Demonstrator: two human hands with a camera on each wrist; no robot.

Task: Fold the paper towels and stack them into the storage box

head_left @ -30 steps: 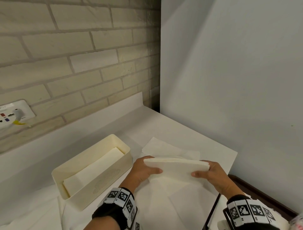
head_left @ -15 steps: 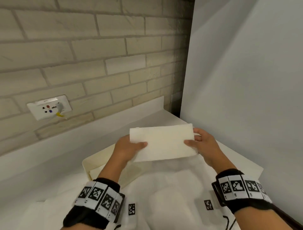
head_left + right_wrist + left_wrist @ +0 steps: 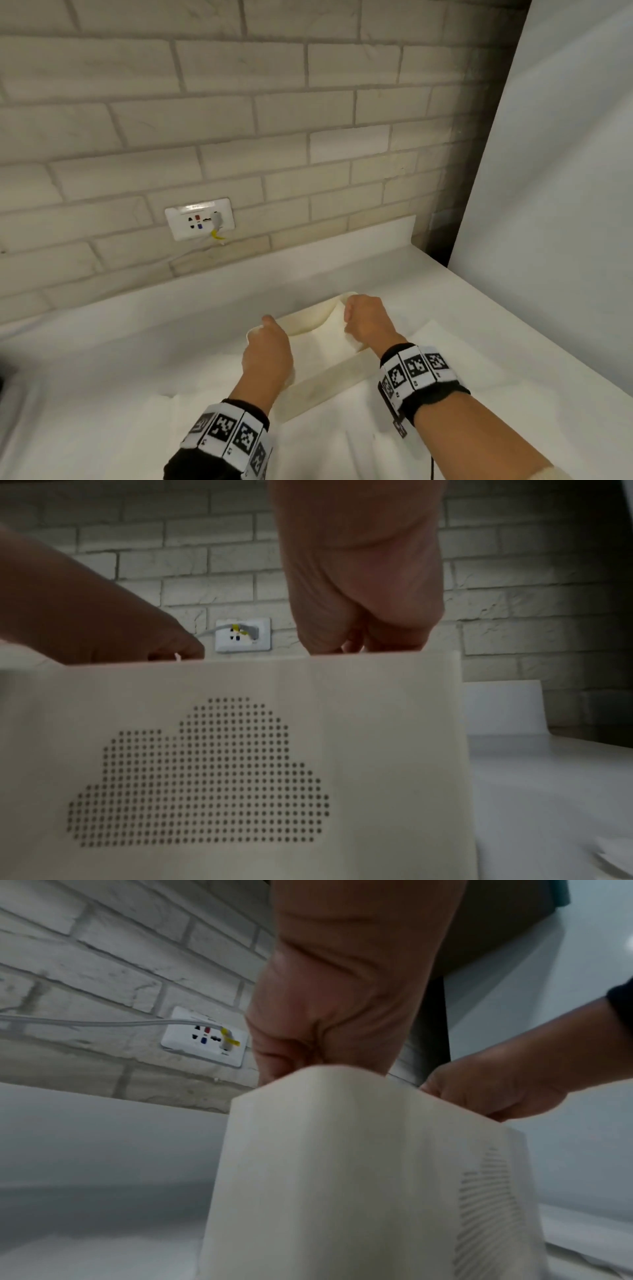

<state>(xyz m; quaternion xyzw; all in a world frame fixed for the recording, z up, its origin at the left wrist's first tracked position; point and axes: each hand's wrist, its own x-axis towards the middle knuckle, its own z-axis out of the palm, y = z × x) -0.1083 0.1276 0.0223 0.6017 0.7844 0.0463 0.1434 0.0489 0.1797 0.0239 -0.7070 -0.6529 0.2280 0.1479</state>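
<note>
The cream storage box (image 3: 325, 383) stands on the white counter, its front wall pierced with a cloud of small holes (image 3: 205, 772). A folded white paper towel (image 3: 313, 329) sags inside it, held at both ends. My left hand (image 3: 270, 346) grips its left end and my right hand (image 3: 363, 322) grips its right end. Both hands reach down past the rim, so the fingertips are hidden. From below, the left wrist view shows the left hand (image 3: 325, 1001) over the box corner (image 3: 342, 1164), with the right hand (image 3: 496, 1088) beyond it. In the right wrist view the right hand (image 3: 363, 588) dips behind the rim.
Unfolded white paper towels (image 3: 342, 445) lie on the counter in front of the box and to its right (image 3: 435, 339). A brick wall with a wall socket (image 3: 199, 219) and a plugged-in cable runs behind. A tall white panel (image 3: 548, 171) closes off the right side.
Both hands have carried the folded towel from the air in front of me across to the box and lowered it inside. The view has swung left towards the socket.
</note>
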